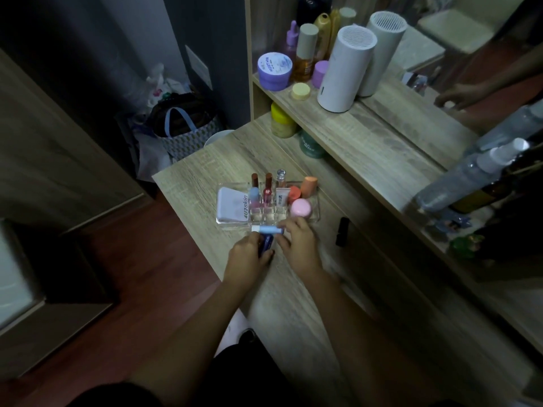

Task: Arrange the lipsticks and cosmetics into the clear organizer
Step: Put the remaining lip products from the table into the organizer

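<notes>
The clear organizer (315, 216) stands on the wooden dresser top. It holds a white compact (232, 204), several upright lipsticks (268, 186), a small white tube (281, 197), an orange sponge (309, 185) and a pink round pot (301, 208). Just in front of it my left hand (249, 259) grips a dark blue tube (266, 242). My right hand (299, 245) pinches the end of a light blue lip balm stick (268, 229) that lies crosswise at the organizer's front edge. A black lipstick (342, 231) lies on the desk to the right.
A raised shelf (367, 142) behind carries a purple jar (275, 70), bottles and a white cylinder (343, 69); a yellow-lidded jar (282, 121) sits under it. A mirror stands at right with spray bottles (476, 171). Bags (182, 127) sit on the floor at left.
</notes>
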The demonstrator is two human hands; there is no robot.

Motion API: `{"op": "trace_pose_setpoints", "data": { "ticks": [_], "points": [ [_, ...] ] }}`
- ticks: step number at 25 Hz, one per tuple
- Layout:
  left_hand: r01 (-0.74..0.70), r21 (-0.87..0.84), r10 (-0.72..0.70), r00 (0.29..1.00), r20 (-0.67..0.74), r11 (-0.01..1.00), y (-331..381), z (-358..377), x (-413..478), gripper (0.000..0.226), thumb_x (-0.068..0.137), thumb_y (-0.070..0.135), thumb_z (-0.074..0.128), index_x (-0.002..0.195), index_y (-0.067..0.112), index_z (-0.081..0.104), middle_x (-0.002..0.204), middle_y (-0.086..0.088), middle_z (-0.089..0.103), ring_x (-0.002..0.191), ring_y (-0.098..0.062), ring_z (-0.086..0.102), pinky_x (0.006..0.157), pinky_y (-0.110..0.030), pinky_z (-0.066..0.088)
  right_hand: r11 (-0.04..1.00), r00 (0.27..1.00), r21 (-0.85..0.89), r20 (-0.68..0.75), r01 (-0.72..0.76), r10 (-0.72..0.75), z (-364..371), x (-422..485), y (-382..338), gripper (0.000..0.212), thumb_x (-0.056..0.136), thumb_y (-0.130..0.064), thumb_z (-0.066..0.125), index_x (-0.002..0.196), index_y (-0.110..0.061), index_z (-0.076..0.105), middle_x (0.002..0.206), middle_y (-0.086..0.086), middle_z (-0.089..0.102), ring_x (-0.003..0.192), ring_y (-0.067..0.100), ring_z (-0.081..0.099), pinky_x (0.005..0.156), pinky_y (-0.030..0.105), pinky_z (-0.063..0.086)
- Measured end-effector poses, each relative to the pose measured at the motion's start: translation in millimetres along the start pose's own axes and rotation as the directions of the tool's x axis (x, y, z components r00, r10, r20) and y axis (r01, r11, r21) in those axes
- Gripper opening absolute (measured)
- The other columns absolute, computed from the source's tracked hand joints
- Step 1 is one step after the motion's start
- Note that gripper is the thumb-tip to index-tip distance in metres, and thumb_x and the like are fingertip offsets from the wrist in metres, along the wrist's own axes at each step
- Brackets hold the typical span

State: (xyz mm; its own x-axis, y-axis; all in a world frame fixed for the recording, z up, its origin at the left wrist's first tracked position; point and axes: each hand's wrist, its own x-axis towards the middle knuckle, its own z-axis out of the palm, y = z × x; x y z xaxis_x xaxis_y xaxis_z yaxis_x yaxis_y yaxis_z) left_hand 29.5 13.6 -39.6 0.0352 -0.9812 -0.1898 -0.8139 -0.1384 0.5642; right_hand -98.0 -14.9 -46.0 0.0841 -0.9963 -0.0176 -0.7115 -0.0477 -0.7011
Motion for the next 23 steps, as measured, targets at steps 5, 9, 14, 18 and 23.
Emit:
{"op": "trace_pose_setpoints", "data": {
  "ticks": [5, 9, 14, 18, 23],
  "points": [
    [0.037, 0.001, -0.037, 0.999, 0.012, 0.999, -14, -5, -7, 0.031, 0.081, 0.024, 0.068, 0.106, 0.008, 0.062, 0.101, -0.014, 0.069, 0.09, -0.031, 0.064, 0.074, -0.034, 0.046, 0.971, 0.992, -0.239, 0.127, 0.029, 0.002, 4, 2, 3, 0.031, 0.085, -0.009, 0.06, 0.116, -0.009, 0.06, 0.116, 0.014, 0.056, 0.105, 0.029, 0.053, 0.088, 0.036, 0.041],
    [0.057, -0.12, -0.062, 0.997, -0.035, 0.991, -19, -17, -14, 0.022, 0.076, 0.025, 0.071, 0.095, 0.014, 0.068, 0.088, -0.009, 0.069, 0.077, -0.024, 0.062, 0.066, -0.03, 0.047, 0.998, 0.997, -0.047, 0.074, 0.04, -0.036, -2, -9, 7, 0.022, 0.079, 0.0, 0.062, 0.1, -0.005, 0.062, 0.1, 0.015, 0.063, 0.093, 0.029, 0.059, 0.074, 0.023, 0.039],
    [-0.017, -0.397, -0.078, 0.972, -0.222, 0.918, -12, -37, 1, 0.019, 0.073, 0.013, 0.073, 0.084, 0.015, 0.058, 0.083, -0.005, 0.066, 0.074, -0.016, 0.065, 0.068, -0.027, 0.053, 0.96, 0.981, 0.279, -0.182, -0.007, 0.06, -12, -12, -6, 0.029, 0.076, -0.005, 0.067, 0.099, -0.022, 0.059, 0.097, -0.007, 0.06, 0.089, 0.007, 0.059, 0.072, 0.009, 0.044],
    [-0.116, -0.384, -0.007, 0.953, -0.304, 0.916, -3, -44, 20, 0.018, 0.076, 0.01, 0.073, 0.088, 0.014, 0.061, 0.082, 0.003, 0.067, 0.073, -0.011, 0.064, 0.065, -0.006, 0.044, 0.981, 0.964, 0.167, -0.262, 0.101, -0.054, -13, 0, -16, 0.025, 0.078, -0.002, 0.066, 0.101, -0.012, 0.062, 0.103, 0.008, 0.066, 0.092, 0.01, 0.058, 0.079, 0.012, 0.047],
    [-0.105, -0.33, 0.009, 0.96, -0.28, 0.938, 0, -38, 30, 0.017, 0.08, 0.008, 0.069, 0.096, 0.008, 0.063, 0.09, -0.005, 0.071, 0.081, -0.015, 0.066, 0.073, -0.019, 0.047, 0.98, 0.955, -0.011, -0.219, 0.201, -0.198, -12, 4, -22, 0.025, 0.078, 0.002, 0.066, 0.103, -0.003, 0.066, 0.102, 0.015, 0.066, 0.096, 0.025, 0.063, 0.085, 0.023, 0.045]
  ]
}}
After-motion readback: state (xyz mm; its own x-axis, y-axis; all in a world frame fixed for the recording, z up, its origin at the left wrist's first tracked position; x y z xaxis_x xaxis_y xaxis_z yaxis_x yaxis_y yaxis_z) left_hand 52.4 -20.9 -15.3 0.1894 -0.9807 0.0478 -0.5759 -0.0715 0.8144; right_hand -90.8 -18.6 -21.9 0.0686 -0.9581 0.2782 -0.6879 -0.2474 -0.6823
